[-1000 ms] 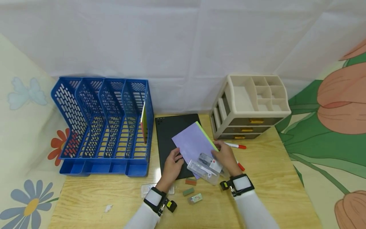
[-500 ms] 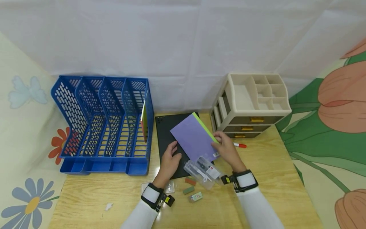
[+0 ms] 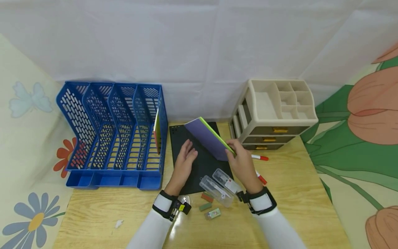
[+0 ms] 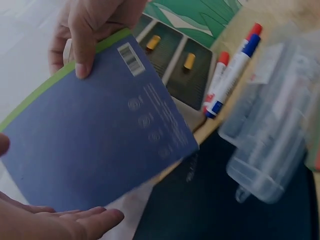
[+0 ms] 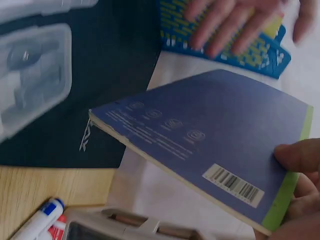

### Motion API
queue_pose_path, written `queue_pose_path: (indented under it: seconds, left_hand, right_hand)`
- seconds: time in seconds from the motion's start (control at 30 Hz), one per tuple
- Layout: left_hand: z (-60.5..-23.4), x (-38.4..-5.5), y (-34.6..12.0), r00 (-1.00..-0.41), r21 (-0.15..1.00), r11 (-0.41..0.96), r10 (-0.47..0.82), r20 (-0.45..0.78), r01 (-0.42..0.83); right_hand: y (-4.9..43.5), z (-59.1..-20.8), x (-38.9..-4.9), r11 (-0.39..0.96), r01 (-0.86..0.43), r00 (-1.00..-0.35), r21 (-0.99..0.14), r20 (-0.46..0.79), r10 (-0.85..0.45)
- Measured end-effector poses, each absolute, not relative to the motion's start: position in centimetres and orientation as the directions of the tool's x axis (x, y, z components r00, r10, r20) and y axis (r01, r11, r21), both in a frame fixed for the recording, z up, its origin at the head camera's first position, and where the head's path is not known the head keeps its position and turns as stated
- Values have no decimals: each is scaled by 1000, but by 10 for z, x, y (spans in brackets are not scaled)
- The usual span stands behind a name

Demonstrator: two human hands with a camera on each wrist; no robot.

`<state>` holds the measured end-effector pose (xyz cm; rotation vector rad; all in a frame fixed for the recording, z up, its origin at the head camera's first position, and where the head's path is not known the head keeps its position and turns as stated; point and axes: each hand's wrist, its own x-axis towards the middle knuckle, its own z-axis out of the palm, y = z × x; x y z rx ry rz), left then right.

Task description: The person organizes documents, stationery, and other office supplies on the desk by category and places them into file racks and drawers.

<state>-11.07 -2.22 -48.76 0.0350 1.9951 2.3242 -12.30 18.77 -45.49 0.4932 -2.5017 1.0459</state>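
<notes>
My right hand grips a purple notebook by its lime-green spine, thumb on the back cover. The notebook is tilted above a flat black board, and its barcode shows in the left wrist view. My left hand is held to the left of the notebook, fingers extended, holding nothing; in the head view a gap separates them. Two clear plastic cases lie on the board's lower right corner and the table, near my right wrist.
A blue file rack with a thin book in its right slot stands left. A beige drawer unit stands right, with markers before it. Small blocks and an eraser lie in front. Another clear case is partly under my left wrist.
My right hand has lifted the notebook off the clear cases and tilted it up. The left hand has let go of its edge and moved slightly up and away. The cases have shifted slightly.
</notes>
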Motion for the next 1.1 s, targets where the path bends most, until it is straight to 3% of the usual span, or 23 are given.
queue_pose_path:
  seconds: [0.23,0.47,0.57,0.83,1.1]
  left_hand:
    - [-474,-114,-19,-990,938,-333,129,-60,-100]
    - [-471,-110,-20,-980,835,-549,142,140,40]
    - [-471,-106,-18,-979,800,-596,109,171,73]
    - [-460,-97,-16,-999,808,-588,-12,35,36]
    - [-455,-95,-20,-985,935,-354,-164,-53,8]
  right_hand:
    - [167,-458,-104,651,-479,-849,-589,500,-173]
    - [150,-464,-85,601,-555,-818,-575,507,-271]
    - [145,-468,-80,586,-582,-801,-564,522,-293]
    - [133,-480,-70,547,-633,-770,-547,518,-372]
    - [137,-487,-68,550,-653,-757,-521,477,-448]
